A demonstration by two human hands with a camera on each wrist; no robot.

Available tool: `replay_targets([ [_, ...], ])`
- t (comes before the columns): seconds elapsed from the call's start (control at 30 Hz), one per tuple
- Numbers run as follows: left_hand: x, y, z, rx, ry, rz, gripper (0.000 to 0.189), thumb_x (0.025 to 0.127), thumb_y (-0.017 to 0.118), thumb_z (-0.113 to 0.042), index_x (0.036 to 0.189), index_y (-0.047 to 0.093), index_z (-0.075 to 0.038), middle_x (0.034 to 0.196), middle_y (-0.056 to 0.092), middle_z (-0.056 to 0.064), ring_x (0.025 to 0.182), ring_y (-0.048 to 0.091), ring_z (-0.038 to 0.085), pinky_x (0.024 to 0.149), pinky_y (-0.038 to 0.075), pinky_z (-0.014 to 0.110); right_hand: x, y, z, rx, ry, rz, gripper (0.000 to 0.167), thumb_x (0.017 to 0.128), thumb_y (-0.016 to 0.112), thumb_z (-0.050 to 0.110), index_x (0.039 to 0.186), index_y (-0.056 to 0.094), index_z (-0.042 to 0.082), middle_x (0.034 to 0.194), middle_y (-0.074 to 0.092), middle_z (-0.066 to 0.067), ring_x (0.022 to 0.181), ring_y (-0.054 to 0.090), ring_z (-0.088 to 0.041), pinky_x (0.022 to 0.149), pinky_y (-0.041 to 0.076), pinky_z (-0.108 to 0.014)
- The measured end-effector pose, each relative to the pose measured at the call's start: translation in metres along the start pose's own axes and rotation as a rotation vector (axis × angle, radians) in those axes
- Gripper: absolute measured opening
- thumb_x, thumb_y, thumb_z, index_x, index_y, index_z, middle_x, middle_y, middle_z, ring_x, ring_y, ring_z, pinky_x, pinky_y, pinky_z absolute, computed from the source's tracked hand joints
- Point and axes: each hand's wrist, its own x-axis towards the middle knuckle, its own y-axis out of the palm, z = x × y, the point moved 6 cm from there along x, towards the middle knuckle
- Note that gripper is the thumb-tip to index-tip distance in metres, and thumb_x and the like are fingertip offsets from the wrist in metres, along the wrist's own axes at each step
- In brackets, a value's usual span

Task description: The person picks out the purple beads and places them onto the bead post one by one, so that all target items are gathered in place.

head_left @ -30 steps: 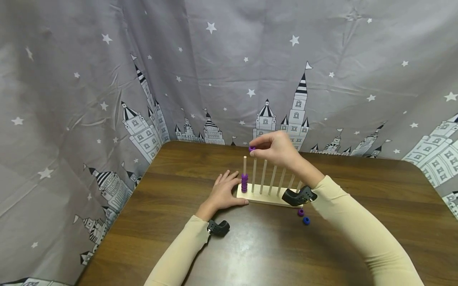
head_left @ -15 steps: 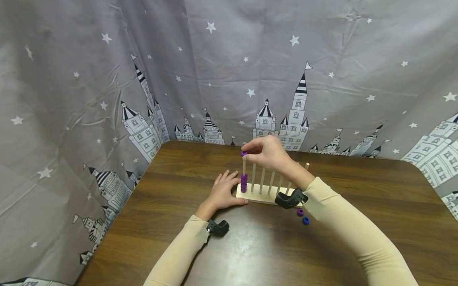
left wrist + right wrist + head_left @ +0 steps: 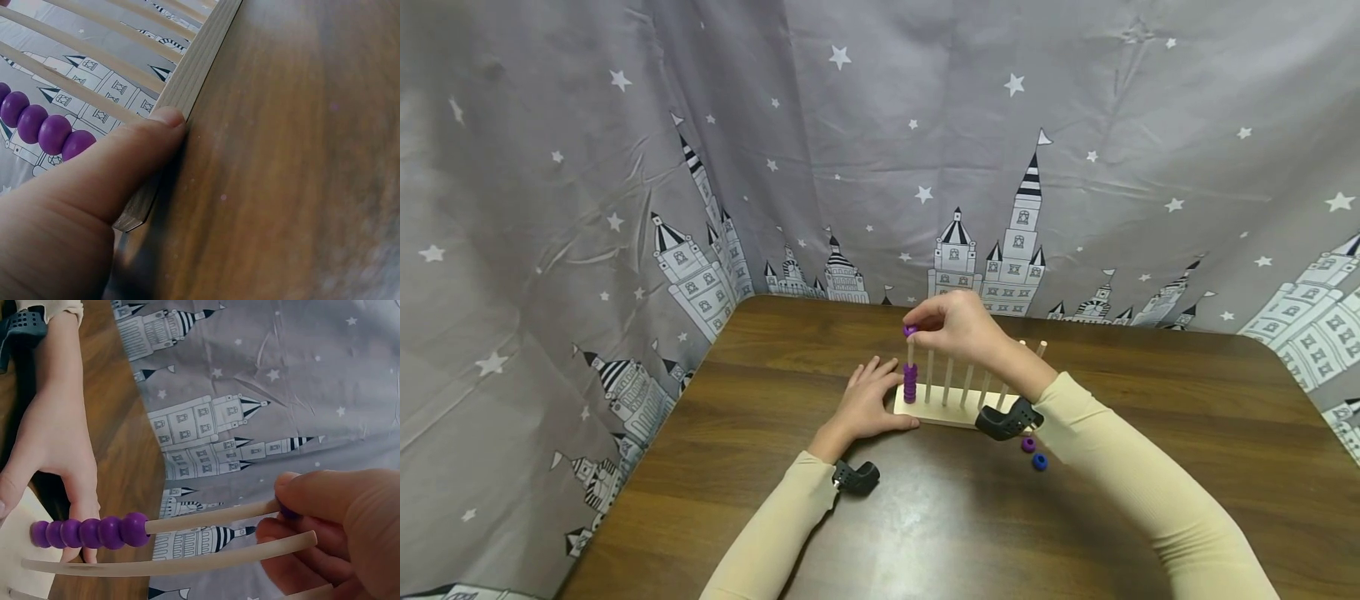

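My right hand point(image 3: 968, 335) pinches a purple bead point(image 3: 910, 330) between thumb and fingertips at the top of the leftmost peg. In the right wrist view the peg's tip meets this bead point(image 3: 287, 511), mostly hidden by the thumb. Lower on the same peg sits a stack of several purple beads point(image 3: 910, 383). The pale wooden base point(image 3: 951, 414) bears a row of bare pegs to the right. My left hand point(image 3: 863, 406) rests at the base's left end, fingers spread; in the left wrist view its thumb point(image 3: 134, 150) presses the front edge.
A loose purple bead point(image 3: 1028, 445) and a blue bead point(image 3: 1040, 462) lie on the brown wooden table point(image 3: 955, 517), in front of the base's right end. A grey curtain point(image 3: 865, 125) printed with castles and stars hangs behind the table.
My right hand has moved left and slightly down, bringing the held purple bead from beside the leftmost peg onto its top. The left hand has stayed in place.
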Motion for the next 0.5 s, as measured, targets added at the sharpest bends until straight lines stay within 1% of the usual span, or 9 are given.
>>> replay_targets([
  [0.23, 0.0012, 0.0016, 0.001, 0.012, -0.002, 0.006, 0.077, 0.071, 0.084, -0.054, 0.135, 0.064, -0.017, 0.161, 0.043, 0.015, 0.156, 0.024, 0.044, 0.128, 0.013, 0.062, 0.0006, 0.0014, 0.0004, -0.061, 0.007, 0.042, 0.026, 0.084, 0.079, 0.009, 0.108, 0.077, 0.002, 0.103, 0.08, -0.014, 0.092, 0.078, -0.026, 0.079, 0.064, -0.03],
  [0.37, 0.0015, 0.0022, 0.0017, 0.011, -0.001, 0.003, 0.077, 0.071, 0.084, -0.054, 0.135, 0.065, -0.017, 0.161, 0.043, 0.015, 0.155, 0.025, 0.044, 0.128, 0.013, 0.062, 0.0004, 0.0023, -0.0019, -0.055, 0.036, 0.055, 0.027, 0.084, 0.079, 0.01, 0.111, 0.076, 0.002, 0.104, 0.079, -0.014, 0.093, 0.078, -0.026, 0.079, 0.064, -0.03],
  [0.5, 0.0008, 0.0014, 0.0009, 0.008, -0.004, 0.003, 0.077, 0.071, 0.085, -0.054, 0.135, 0.065, -0.017, 0.161, 0.043, 0.015, 0.155, 0.024, 0.044, 0.128, 0.013, 0.062, 0.0006, 0.0024, -0.0027, -0.043, 0.044, 0.051, 0.027, 0.085, 0.078, 0.01, 0.111, 0.076, 0.002, 0.104, 0.079, -0.014, 0.093, 0.078, -0.026, 0.08, 0.064, -0.031],
])
